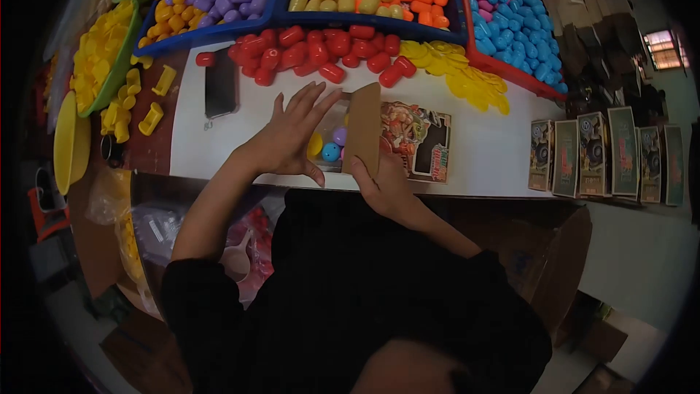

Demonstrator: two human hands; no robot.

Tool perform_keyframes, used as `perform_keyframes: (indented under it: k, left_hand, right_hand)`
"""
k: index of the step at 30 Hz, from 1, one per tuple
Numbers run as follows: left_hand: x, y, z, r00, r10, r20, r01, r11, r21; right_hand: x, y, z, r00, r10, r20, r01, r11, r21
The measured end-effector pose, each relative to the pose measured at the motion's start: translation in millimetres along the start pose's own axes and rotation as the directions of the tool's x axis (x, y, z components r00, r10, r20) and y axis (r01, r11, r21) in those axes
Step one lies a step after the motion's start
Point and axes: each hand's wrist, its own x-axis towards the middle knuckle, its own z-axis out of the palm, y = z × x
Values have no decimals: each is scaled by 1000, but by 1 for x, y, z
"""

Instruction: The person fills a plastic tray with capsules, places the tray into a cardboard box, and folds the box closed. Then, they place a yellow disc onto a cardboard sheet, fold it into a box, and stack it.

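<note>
My left hand (pixel 290 131) has its fingers spread and thumb apart, at the left side of an open cardboard box (pixel 363 128). Inside lie a blue ball (pixel 331 151), a purple ball (pixel 340 136) and a yellow piece (pixel 315 144). My right hand (pixel 384 184) grips the box at its brown cardboard side, thumb on the near face and fingers mostly hidden behind. Just right of it, a printed box panel (pixel 419 138) with a dark window lies on the white tabletop (pixel 488 164).
Red capsules (pixel 313 51) and yellow discs (pixel 459 73) lie behind the hands. Blue bins (pixel 372 23) and a red bin (pixel 521 76) hold coloured capsules. A phone (pixel 221 86) lies left; several printed boxes (pixel 592 153) stand right. A green basin (pixel 131 55) holds yellow parts.
</note>
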Motion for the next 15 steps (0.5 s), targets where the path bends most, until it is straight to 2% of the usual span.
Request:
perform_keyframes:
  k: [2, 4, 5, 7, 8, 12, 13, 15]
  left_hand:
    - [5, 6, -3, 997, -55, 59, 52, 998, 47]
    - [11, 12, 0, 994, -52, 97, 39, 992, 123]
    - [12, 12, 1, 989, -90, 120, 77, 991, 108]
    - [15, 11, 1, 981, -123, 151, 108, 989, 103]
    - [15, 11, 1, 978, -142, 154, 122, 984, 133]
    - [8, 8, -3, 972, -177, 152, 142, 965, 219]
    - [5, 6, -4, 971, -185, 151, 150, 965, 217]
    - [0, 2, -5, 963, -213, 163, 168, 952, 255]
  right_hand:
    - [-2, 2, 1, 998, 5, -66, -4, 1000, 17]
    - [-4, 4, 0, 1000, 20, 6, -20, 1000, 12]
    - [-6, 6, -3, 999, 30, -21, -30, 999, 12]
    - [-7, 8, -5, 998, -63, -30, 61, 996, -67]
    - [-10, 7, -11, 998, -57, -39, 55, 997, -61]
    - [-32, 10, -65, 987, -11, -161, -29, 968, -248]
    - [-38, 10, -78, 988, -12, -154, -26, 969, -245]
    - [-51, 7, -100, 964, 194, -185, -235, 943, -237]
